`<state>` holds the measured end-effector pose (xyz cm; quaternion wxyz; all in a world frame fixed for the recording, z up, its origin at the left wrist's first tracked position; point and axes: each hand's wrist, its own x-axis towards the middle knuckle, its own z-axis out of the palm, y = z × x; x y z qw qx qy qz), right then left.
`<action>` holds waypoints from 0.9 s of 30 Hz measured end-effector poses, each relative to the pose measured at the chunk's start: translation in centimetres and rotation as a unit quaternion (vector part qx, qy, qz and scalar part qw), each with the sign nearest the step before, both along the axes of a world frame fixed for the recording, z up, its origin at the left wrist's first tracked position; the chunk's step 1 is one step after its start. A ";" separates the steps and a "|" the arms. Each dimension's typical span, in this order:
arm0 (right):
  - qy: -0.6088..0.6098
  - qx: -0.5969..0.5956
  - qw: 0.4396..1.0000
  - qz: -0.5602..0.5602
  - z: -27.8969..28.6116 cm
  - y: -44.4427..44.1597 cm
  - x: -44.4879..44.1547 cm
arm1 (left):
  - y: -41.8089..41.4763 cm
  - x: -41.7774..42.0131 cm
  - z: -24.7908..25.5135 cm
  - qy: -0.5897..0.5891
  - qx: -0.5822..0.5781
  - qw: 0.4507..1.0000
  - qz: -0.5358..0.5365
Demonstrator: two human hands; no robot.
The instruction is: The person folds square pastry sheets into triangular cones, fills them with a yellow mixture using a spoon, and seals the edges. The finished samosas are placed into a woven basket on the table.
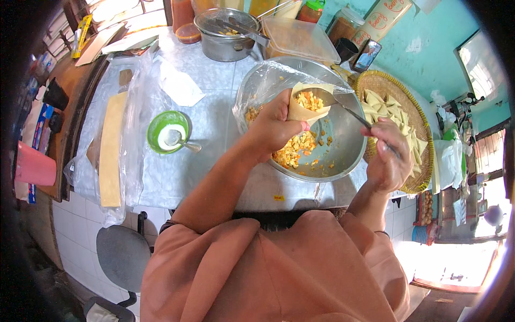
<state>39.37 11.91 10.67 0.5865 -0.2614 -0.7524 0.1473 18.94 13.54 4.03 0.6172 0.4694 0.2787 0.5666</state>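
My left hand (273, 120) holds a cone of pastry wrapper (301, 114) above a large metal bowl (346, 155). Crumbly yellow and orange filling (309, 100) shows in the cone's open top. With my right hand (388, 155) I grip the handle of a metal spoon (352, 112); its bowl end is at the cone's mouth. More filling (295, 151) lies in the metal bowl, and cling film (277, 78) covers part of its far side. To the right, folded triangular pastries (396, 116) are heaped in a round woven tray (420, 177), partly behind my right hand.
A green bowl (151, 131) of white paste holds a spoon (189, 146). Left of it, a stack of long pastry strips (112, 149) lies on plastic. At the back stand a metal pot (225, 47), a lidded plastic box (297, 38) and a propped phone (367, 55).
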 end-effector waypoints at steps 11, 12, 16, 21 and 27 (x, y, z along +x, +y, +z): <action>-0.001 0.089 0.996 0.012 -0.2 -0.6 0.2 | 0.1 -0.3 -0.3 0.012 0.004 1.000 -0.017; -0.008 0.078 0.997 0.017 -0.2 -0.6 0.2 | 0.0 -0.3 -0.2 0.013 0.004 1.000 -0.022; 0.053 0.089 0.995 0.008 -0.2 -0.5 -0.2 | 0.0 -0.2 -0.2 0.011 0.016 0.999 -0.032; -0.005 0.052 0.999 0.000 -0.2 -0.5 -0.7 | -0.4 -0.5 0.7 -0.002 0.004 0.999 -0.044; 0.031 0.037 0.999 0.001 -0.7 -0.2 -0.9 | -0.2 -0.4 0.1 0.008 0.017 1.000 -0.023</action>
